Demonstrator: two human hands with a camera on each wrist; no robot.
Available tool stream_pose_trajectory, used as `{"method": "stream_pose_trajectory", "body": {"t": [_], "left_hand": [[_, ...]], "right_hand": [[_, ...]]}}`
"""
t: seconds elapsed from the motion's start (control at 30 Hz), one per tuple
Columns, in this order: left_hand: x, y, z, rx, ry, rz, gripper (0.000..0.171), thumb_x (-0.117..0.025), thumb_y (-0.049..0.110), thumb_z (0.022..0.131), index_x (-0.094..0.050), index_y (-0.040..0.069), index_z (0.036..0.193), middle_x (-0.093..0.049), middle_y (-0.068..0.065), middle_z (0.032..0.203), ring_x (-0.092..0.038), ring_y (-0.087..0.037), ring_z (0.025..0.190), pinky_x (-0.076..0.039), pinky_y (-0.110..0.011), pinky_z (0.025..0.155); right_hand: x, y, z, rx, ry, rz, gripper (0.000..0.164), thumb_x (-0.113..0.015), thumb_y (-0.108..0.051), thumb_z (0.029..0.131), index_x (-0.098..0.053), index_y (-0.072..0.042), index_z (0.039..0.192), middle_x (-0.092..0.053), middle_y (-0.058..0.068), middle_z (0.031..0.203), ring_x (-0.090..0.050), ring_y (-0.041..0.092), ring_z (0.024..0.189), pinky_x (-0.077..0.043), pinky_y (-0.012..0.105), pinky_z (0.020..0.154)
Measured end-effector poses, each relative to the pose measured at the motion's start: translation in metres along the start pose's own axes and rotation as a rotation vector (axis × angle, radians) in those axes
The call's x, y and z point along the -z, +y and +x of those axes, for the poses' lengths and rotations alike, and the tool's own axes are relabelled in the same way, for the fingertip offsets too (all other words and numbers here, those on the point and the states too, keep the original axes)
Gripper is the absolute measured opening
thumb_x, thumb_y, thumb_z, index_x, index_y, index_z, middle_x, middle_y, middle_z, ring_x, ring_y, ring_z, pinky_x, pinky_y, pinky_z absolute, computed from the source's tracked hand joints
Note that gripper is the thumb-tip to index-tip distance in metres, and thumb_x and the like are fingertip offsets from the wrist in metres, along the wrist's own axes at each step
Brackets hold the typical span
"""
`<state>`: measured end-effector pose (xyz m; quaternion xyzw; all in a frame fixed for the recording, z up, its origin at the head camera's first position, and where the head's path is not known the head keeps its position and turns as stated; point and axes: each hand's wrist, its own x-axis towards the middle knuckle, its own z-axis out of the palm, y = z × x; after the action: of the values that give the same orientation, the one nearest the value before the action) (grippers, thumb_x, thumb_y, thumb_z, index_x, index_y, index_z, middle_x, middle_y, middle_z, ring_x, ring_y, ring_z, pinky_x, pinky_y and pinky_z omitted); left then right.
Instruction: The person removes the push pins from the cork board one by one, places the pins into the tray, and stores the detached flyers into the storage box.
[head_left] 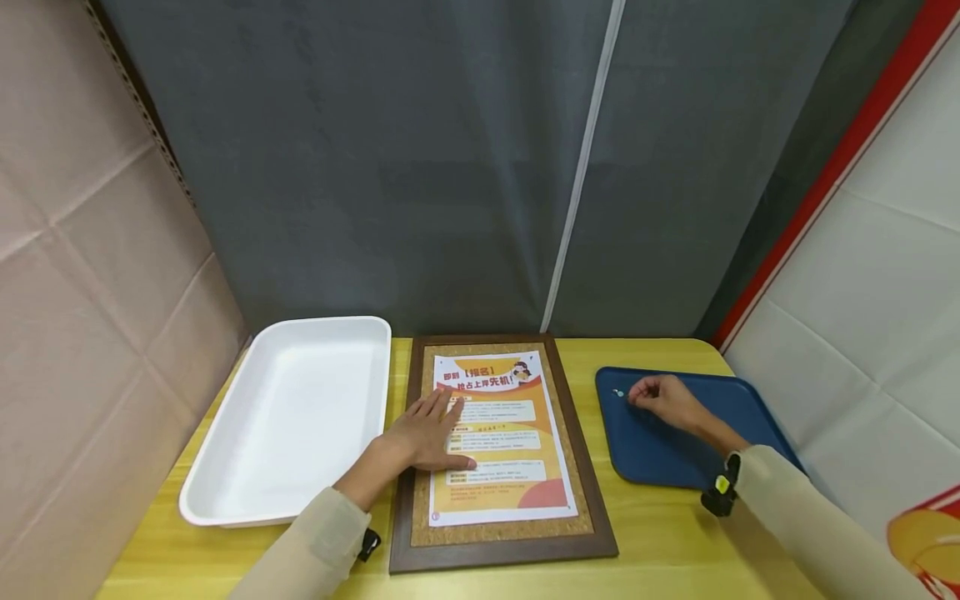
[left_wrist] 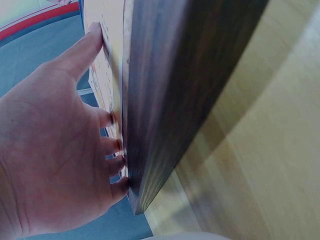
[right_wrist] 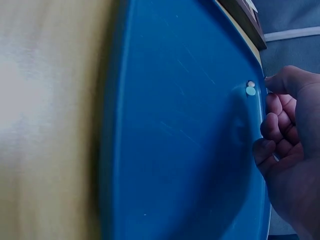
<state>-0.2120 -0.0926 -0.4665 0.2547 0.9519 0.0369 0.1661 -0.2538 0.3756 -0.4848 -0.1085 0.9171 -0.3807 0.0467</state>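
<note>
A printed orange-and-white poster (head_left: 517, 450) lies on a cork board (head_left: 510, 533) with a dark wooden frame (head_left: 502, 550). My left hand (head_left: 427, 433) rests with spread fingers on the poster's left side, across the frame's left edge. On the right, my right hand (head_left: 667, 400) is over a blue tray (head_left: 690, 462), its fingers curled and the thumb near them. Just beside its fingertips are small round tack-like pieces (right_wrist: 250, 90), one pale green and one copper-coloured. Whether anything tiny is between the right thumb and index finger is hidden.
A large white tray (head_left: 285, 433) stands left of the board on the yellow wooden table (head_left: 645, 533). A grey curtain (head_left: 412, 167) hangs behind the table. Pale panels flank both sides, the right panel (head_left: 877, 333) close to the blue tray.
</note>
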Motion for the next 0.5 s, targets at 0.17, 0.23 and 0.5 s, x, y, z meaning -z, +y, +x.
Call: {"method": "stream_pose_trajectory", "body": {"t": [0.17, 0.23, 0.5], "left_hand": [[0.0003, 0.0010, -0.0004, 0.001, -0.004, 0.005, 0.111, -0.058, 0.079, 0.093, -0.020, 0.010, 0.170, -0.011, -0.019, 0.177, -0.013, -0.036, 0.164, -0.020, -0.053, 0.130], [0.0001, 0.0014, -0.0002, 0.003, -0.007, 0.009, 0.111, -0.057, 0.080, 0.093, -0.020, 0.010, 0.171, -0.011, -0.018, 0.177, -0.013, -0.035, 0.164, -0.020, -0.053, 0.130], [0.0002, 0.0010, -0.0002, 0.008, -0.007, 0.011, 0.111, -0.057, 0.079, 0.093, -0.019, 0.009, 0.171, -0.011, -0.019, 0.177, -0.013, -0.036, 0.164, -0.020, -0.054, 0.130]], "right_hand": [[0.0009, 0.0043, 0.0061, -0.022, -0.009, -0.015, 0.009, -0.069, -0.004, 0.101, -0.075, 0.002, 0.101, -0.073, 0.008, 0.095, -0.063, 0.015, 0.083, -0.055, 0.024, 0.072], [0.0006, 0.0060, 0.0076, -0.026, -0.015, -0.019, 0.009, -0.069, -0.004, 0.100, -0.075, 0.002, 0.101, -0.073, 0.008, 0.094, -0.064, 0.015, 0.084, -0.055, 0.024, 0.073], [-0.0018, 0.0083, 0.0114, -0.037, -0.042, -0.038, 0.009, -0.070, -0.005, 0.100, -0.075, 0.003, 0.099, -0.073, 0.008, 0.092, -0.063, 0.016, 0.083, -0.053, 0.023, 0.072]]}}
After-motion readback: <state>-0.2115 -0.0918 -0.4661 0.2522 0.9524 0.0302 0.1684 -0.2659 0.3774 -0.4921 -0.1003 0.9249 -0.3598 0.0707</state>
